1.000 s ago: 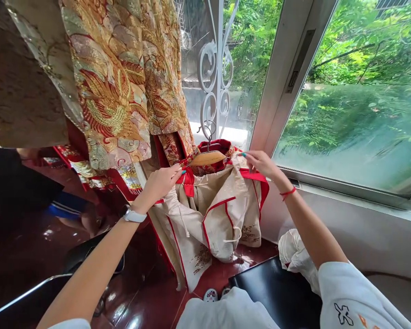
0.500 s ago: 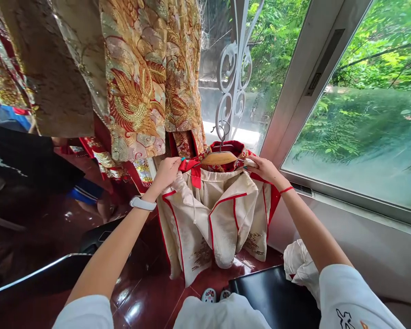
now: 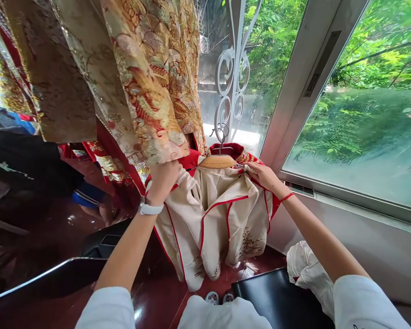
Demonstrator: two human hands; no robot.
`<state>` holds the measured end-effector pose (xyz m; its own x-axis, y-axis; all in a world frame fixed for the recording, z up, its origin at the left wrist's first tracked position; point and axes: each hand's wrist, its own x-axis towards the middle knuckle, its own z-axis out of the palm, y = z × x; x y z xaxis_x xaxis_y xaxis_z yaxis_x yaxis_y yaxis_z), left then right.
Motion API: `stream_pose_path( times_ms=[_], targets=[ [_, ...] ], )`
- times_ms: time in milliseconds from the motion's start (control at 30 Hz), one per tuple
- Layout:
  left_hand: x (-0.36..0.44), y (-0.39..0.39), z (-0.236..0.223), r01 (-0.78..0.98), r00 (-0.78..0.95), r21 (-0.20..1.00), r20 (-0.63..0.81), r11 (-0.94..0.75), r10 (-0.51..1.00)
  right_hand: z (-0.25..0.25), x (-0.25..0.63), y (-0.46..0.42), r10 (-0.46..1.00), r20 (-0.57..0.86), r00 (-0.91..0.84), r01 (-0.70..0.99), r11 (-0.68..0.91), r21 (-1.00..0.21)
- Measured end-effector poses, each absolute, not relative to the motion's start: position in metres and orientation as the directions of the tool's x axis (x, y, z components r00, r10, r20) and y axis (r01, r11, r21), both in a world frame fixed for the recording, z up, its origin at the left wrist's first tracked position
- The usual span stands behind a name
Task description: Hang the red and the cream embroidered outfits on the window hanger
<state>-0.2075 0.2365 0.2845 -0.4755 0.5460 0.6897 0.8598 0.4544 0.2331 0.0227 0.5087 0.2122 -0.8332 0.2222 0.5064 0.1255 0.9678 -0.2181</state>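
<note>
Near window, right hand pinches cream garment.

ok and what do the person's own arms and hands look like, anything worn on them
Short white sleeves cover the upper arms, with a bit of dark marking on the right one at the picture's bottom edge. The left hand has a white band at its wrist, the right hand a thin red cord bracelet. Both are gloveless.

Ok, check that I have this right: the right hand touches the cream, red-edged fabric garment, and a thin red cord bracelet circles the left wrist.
Wrong wrist: the head view shows the thin red cord bracelet circling that of the right hand, which does touch the cream, red-edged fabric garment.
</note>
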Motion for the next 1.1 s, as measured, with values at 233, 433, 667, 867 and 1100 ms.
stream_pose_path(
  times_ms=[233,433,667,867,1100],
  targets=[
    [-0.166,0.241,0.267,0.94,-0.309,0.102,0.664,0.326,0.681,0.208,0.016,0.514,0.22,0.526,-0.821,0.148,0.973,-0.176],
    [-0.189,0.228,0.248,0.88,-0.474,0.364,0.698,0.305,0.536,0.201,0.014,0.515,0.213,0.563,-0.798,0.137,0.975,-0.174],
    [-0.195,0.209,0.238,0.798,-0.599,0.522,0.63,0.301,0.494,0.201,0.013,0.517,0.227,0.556,-0.8,0.176,0.974,-0.144],
    [-0.192,0.186,0.223,0.783,-0.622,0.536,0.65,0.316,0.437,0.201,0.013,0.516,0.222,0.574,-0.788,0.171,0.975,-0.143],
    [-0.217,0.171,0.231,0.476,-0.845,0.8,0.302,0.366,0.441,0.202,0.015,0.515,0.214,0.585,-0.782,0.173,0.977,-0.127]
  ],
)
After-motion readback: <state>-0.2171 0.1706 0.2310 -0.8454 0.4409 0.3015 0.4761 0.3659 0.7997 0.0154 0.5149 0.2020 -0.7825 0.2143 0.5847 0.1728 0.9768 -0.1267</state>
